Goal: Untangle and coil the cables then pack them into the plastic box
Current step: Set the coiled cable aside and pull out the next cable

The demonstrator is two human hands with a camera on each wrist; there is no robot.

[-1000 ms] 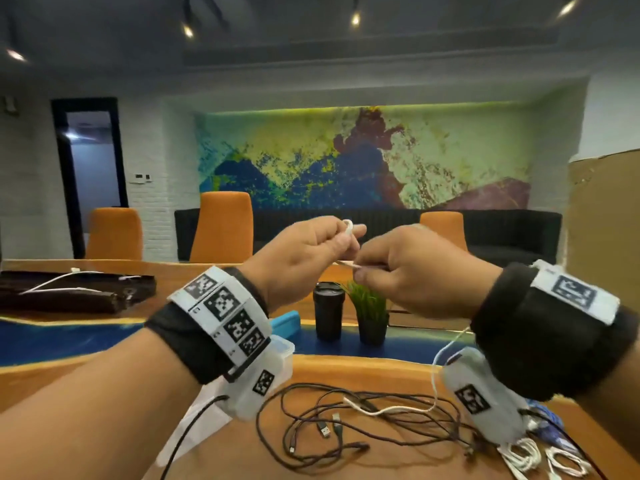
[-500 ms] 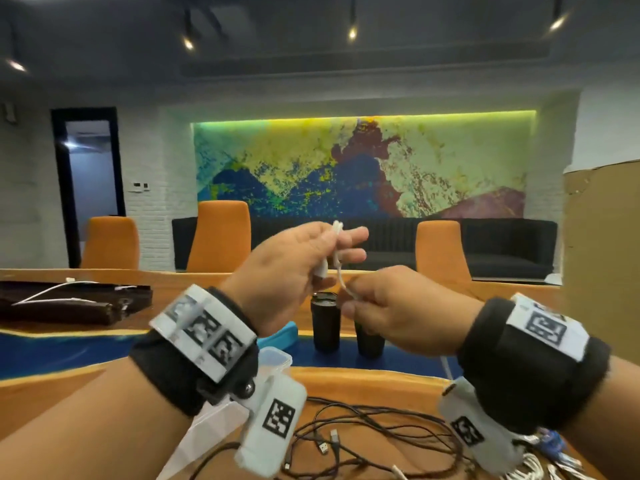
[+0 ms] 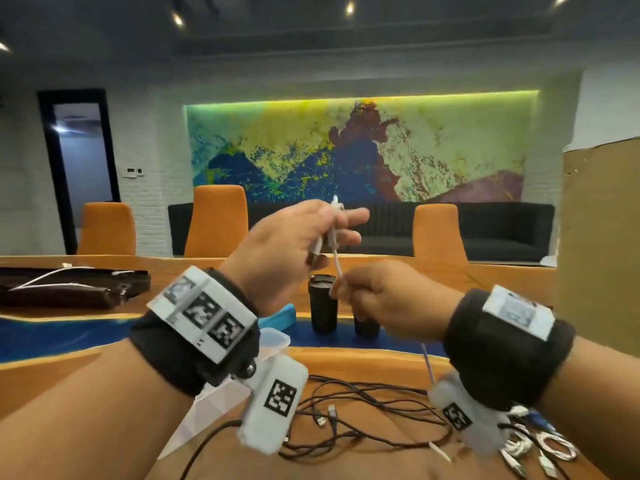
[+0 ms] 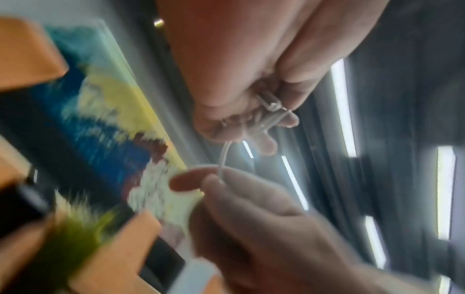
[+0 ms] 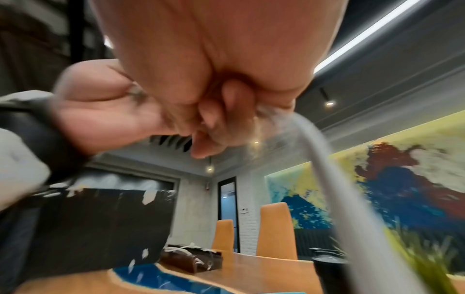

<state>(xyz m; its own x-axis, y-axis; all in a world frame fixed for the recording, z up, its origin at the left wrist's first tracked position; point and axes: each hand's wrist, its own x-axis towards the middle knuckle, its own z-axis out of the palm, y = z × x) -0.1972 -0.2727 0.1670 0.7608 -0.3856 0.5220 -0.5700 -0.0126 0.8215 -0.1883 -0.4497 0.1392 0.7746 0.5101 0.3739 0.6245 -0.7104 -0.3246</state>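
Observation:
Both hands are raised above the table. My left hand (image 3: 325, 233) pinches small loops of a thin white cable (image 3: 334, 252) between thumb and fingers; the left wrist view shows the loops (image 4: 270, 111) in those fingers. Just below, my right hand (image 3: 349, 292) pinches the same cable, and the rest hangs down past that wrist (image 5: 327, 179). A tangle of black cables (image 3: 363, 414) lies on the wooden table (image 3: 363, 362) beneath. The clear plastic box (image 3: 273, 341) stands behind my left wrist, mostly hidden.
Coiled white cables (image 3: 540, 448) lie at the table's right front. A black tumbler (image 3: 322, 306) and a potted plant (image 3: 367, 327) stand beyond the hands. A dark case (image 3: 69, 289) with a white cable sits far left. Cardboard (image 3: 602, 244) rises on the right.
The right hand has dropped below the left, drawing the white cable down between them. The left hand has risen a little and holds more loops.

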